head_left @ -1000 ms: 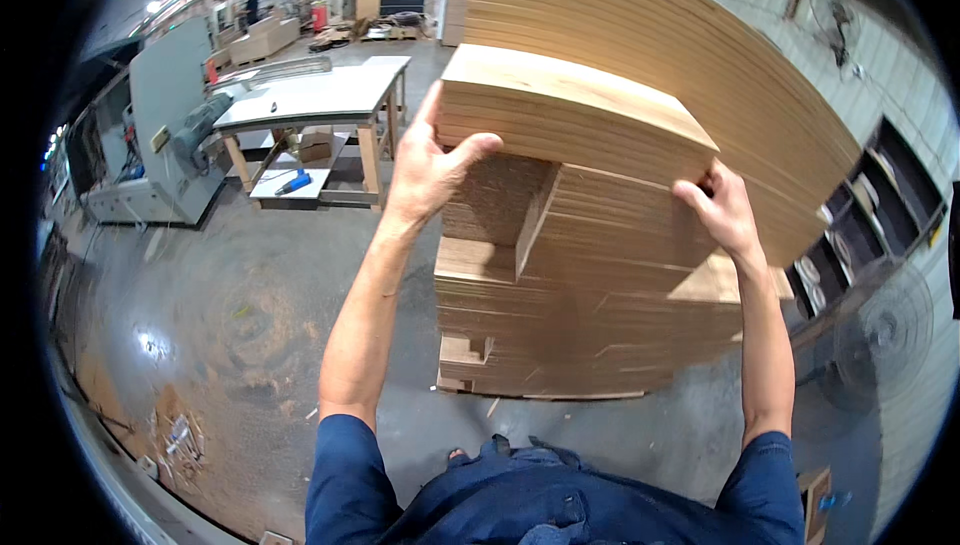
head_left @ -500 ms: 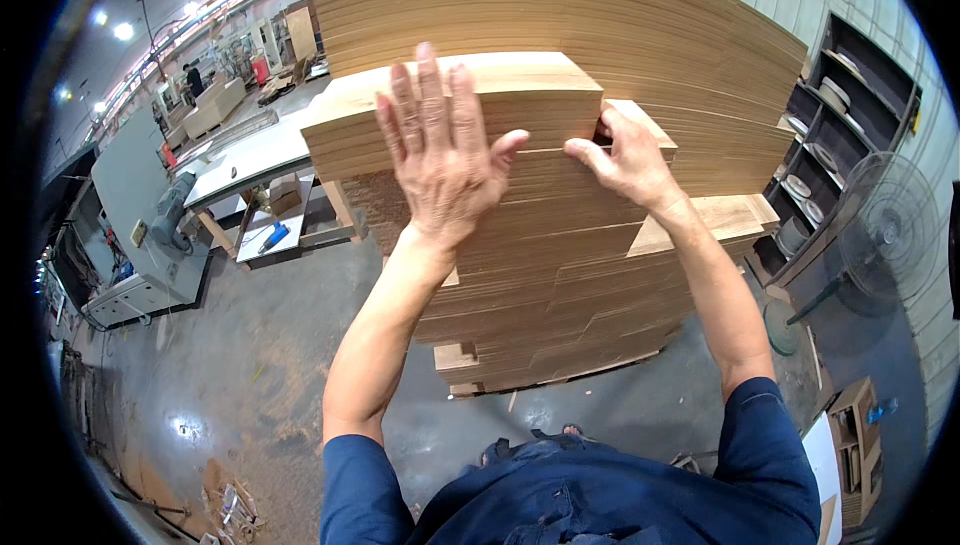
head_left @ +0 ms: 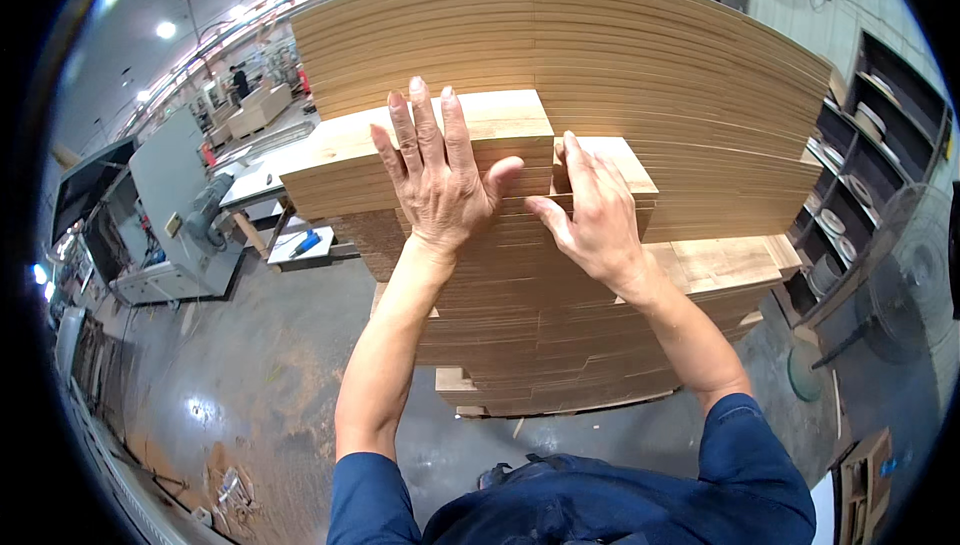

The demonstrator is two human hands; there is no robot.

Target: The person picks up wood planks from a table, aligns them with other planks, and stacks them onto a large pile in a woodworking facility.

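A block of thin wooden boards [head_left: 335, 185] lies on top of a larger stack of boards [head_left: 500, 295] in front of me. My left hand [head_left: 438, 180] rests flat against the block's front edges, fingers spread upward and thumb out to the right. At the block's right end is my right hand [head_left: 598, 220], its fingers stretched along the end face and its thumb apart, near the front edges. Just behind the right hand sits a lower step of boards [head_left: 625, 167]. Neither hand is wrapped around anything.
A taller wall of stacked boards [head_left: 670, 85] rises behind. A dark shelf rack [head_left: 870, 145] and a standing fan [head_left: 905, 275] are on the right. To the left are a white workbench [head_left: 250, 185] and a grey machine [head_left: 170, 215]. Scraps [head_left: 232, 490] litter the floor.
The right hand has shifted left toward the block's end, its fingers straightening from a bent pose. The left hand stays flat on the front edges. The view has shifted slightly.
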